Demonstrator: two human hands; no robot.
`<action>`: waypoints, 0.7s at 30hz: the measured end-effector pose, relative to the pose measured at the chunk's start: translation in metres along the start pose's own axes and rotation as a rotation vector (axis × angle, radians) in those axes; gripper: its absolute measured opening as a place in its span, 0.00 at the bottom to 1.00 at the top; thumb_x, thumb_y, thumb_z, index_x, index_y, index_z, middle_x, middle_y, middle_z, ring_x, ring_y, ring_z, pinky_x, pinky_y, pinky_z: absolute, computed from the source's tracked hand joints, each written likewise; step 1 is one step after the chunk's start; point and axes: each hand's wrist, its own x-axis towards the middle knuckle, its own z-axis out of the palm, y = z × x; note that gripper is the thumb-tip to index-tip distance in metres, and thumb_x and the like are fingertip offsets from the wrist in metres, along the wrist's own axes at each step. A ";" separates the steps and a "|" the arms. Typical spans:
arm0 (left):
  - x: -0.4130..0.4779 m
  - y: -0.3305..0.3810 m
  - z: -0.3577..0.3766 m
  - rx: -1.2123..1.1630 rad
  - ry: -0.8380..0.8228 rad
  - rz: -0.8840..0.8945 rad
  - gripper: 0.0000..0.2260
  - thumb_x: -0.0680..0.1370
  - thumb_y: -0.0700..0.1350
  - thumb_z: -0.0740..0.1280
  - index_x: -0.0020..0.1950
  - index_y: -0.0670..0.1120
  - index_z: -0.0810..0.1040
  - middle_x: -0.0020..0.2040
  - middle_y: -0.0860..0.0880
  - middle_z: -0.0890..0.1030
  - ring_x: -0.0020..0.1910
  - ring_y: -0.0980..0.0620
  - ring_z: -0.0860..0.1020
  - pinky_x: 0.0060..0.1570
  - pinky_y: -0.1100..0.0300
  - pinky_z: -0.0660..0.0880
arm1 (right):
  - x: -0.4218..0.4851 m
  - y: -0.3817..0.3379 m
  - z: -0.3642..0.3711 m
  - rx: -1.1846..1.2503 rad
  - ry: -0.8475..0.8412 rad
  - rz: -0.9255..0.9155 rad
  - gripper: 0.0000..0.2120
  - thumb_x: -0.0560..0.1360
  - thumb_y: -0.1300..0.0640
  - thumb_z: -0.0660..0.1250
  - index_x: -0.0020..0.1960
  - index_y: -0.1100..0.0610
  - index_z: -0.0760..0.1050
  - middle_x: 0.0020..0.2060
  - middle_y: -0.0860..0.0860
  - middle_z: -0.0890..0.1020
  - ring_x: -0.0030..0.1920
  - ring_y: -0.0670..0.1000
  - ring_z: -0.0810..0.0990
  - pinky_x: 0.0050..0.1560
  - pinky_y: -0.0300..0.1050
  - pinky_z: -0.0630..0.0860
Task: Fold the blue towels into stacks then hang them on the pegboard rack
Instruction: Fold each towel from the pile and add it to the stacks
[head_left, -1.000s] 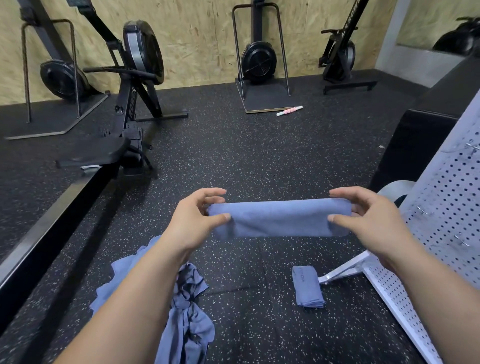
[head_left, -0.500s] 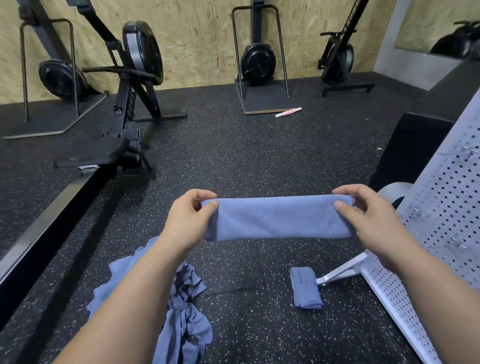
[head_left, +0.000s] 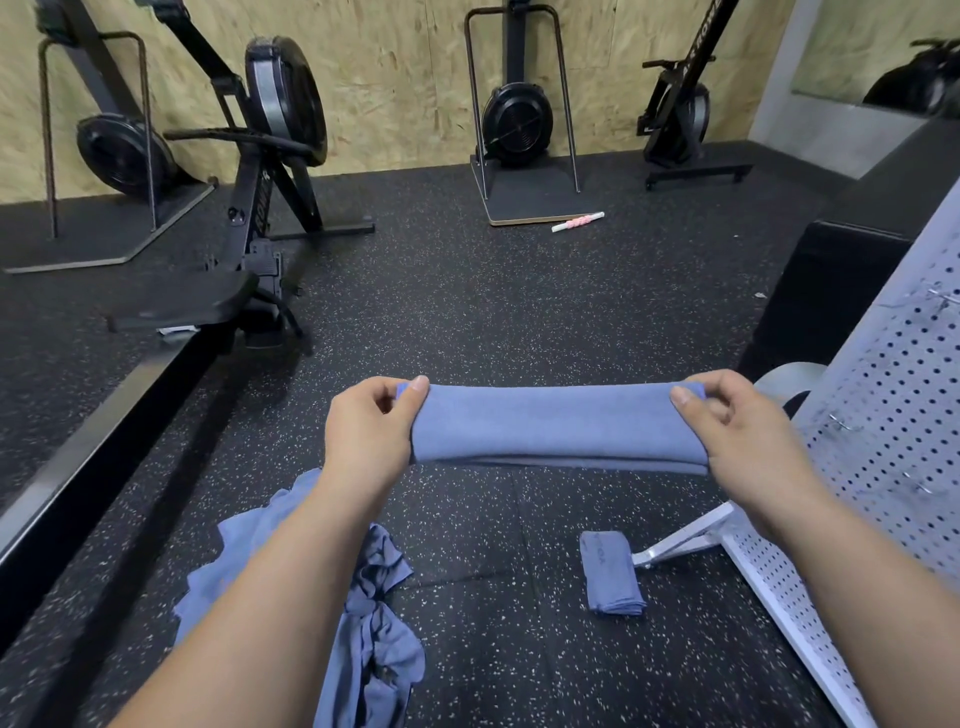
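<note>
Gym interior: speckled black rubber floor (head_left: 467, 312) and chipboard back wall (head_left: 405, 78), with a rowing machine (head_left: 285, 98) beyond and left of the left grip (head_left: 369, 431), a fan-wheel trainer (head_left: 517, 124) far ahead, and a black block (head_left: 831, 280) beyond the right grip (head_left: 743, 436).

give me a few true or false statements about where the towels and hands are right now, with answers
1. The left hand and right hand pinch the ends of a folded blue towel held above the floor. True.
2. A second folded towel lies on the floor by the foot of the pegboard rack. True.
3. Towels already hang on the pegboard rack. False: no towel hangs on the part in view.
4. The crumpled towel pile lies right of the second folded towel. False: it lies to its left, under the left forearm.
</note>
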 end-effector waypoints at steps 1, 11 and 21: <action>-0.001 0.002 0.000 0.002 0.007 0.005 0.12 0.80 0.57 0.73 0.44 0.50 0.86 0.40 0.48 0.86 0.36 0.52 0.77 0.40 0.51 0.75 | -0.001 -0.002 0.000 -0.004 0.009 -0.007 0.06 0.82 0.44 0.69 0.54 0.45 0.79 0.44 0.49 0.87 0.48 0.53 0.83 0.52 0.55 0.77; -0.004 -0.010 0.001 -0.219 -0.461 -0.319 0.05 0.78 0.42 0.78 0.50 0.41 0.87 0.44 0.45 0.88 0.35 0.52 0.82 0.37 0.59 0.78 | 0.005 0.018 0.000 0.098 0.001 0.227 0.12 0.81 0.47 0.72 0.59 0.52 0.81 0.50 0.52 0.88 0.51 0.53 0.86 0.55 0.53 0.80; 0.000 -0.016 0.005 0.268 -0.151 -0.052 0.19 0.83 0.54 0.69 0.44 0.38 0.82 0.32 0.49 0.74 0.33 0.49 0.67 0.35 0.54 0.65 | 0.002 0.012 -0.005 0.096 -0.070 0.281 0.09 0.77 0.61 0.77 0.57 0.59 0.84 0.45 0.53 0.90 0.47 0.55 0.89 0.49 0.47 0.82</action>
